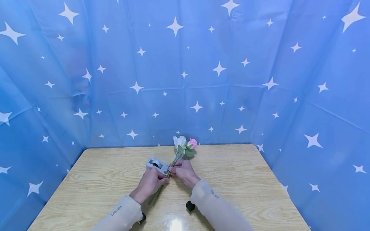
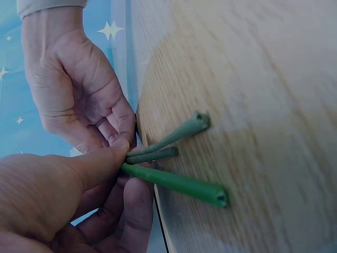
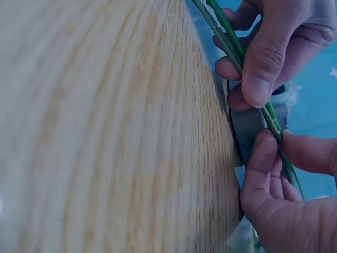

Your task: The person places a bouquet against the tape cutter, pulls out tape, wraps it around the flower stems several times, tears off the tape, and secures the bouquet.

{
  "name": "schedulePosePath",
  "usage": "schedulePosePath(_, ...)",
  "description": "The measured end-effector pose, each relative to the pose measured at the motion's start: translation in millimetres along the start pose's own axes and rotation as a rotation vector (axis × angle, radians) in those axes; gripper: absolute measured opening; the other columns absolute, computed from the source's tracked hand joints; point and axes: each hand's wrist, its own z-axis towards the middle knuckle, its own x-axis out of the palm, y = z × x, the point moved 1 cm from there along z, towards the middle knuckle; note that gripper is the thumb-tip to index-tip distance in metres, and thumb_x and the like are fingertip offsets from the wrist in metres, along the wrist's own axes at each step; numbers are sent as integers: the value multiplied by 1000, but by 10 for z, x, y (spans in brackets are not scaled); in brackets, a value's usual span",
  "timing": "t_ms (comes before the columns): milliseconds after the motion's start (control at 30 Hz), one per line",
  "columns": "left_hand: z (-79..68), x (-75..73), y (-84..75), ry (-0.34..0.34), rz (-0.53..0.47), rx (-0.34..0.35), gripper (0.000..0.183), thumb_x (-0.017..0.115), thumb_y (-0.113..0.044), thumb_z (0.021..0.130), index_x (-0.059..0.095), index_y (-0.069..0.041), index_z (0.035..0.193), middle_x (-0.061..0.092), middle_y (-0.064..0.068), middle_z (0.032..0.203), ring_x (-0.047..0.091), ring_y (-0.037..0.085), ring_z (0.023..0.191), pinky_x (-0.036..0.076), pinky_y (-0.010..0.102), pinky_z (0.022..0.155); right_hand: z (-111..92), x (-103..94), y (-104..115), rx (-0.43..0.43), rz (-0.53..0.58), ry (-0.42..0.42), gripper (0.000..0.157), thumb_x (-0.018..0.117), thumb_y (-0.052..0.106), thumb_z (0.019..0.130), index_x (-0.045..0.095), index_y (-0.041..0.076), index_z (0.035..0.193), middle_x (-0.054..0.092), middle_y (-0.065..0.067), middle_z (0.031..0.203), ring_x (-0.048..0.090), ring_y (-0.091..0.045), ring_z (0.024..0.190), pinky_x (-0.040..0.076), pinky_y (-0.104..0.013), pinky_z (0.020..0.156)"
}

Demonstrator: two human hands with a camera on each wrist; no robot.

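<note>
A small bunch of artificial flowers, with a white flower (image 1: 180, 142) and a pink rose (image 1: 192, 143), slants across the table, blooms toward the back. My left hand (image 1: 151, 183) pinches the green stems (image 3: 231, 45) low down between thumb and fingers. Three stem ends (image 2: 184, 184) stick out below that grip in the left wrist view. Just above it, my right hand (image 1: 184, 171) pinches the same stems with thumb and fingertips. Behind the stems sits a grey tape dispenser (image 1: 156, 164), its roll on the left and its front end right at my fingers.
The light wooden table (image 1: 245, 179) reaches back to a blue curtain (image 1: 162, 64) with white stars, which also hangs along both sides. Black wrist mounts (image 1: 190, 206) show beneath my sleeves, close over the tabletop.
</note>
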Motion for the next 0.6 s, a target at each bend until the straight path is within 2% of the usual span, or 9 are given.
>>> schedulePosePath(400,-15,35,-17,35,-30,-29,11,93,-15,102,93,-12,91,88,0,87,70,11,84,49,25,67,15,18,-45,-1,-42,-56,19,82,-3,102,79,-8,120,81,-20,124,77,-17,96,69,-30,87)
schedulePosePath(600,-13,38,-34,41,-31,-16,11,92,-16,102,94,-12,92,87,0,86,67,10,80,47,24,65,3,-34,-35,14,-21,-34,18,82,-2,104,79,-9,120,80,-21,125,77,-16,93,70,-29,87)
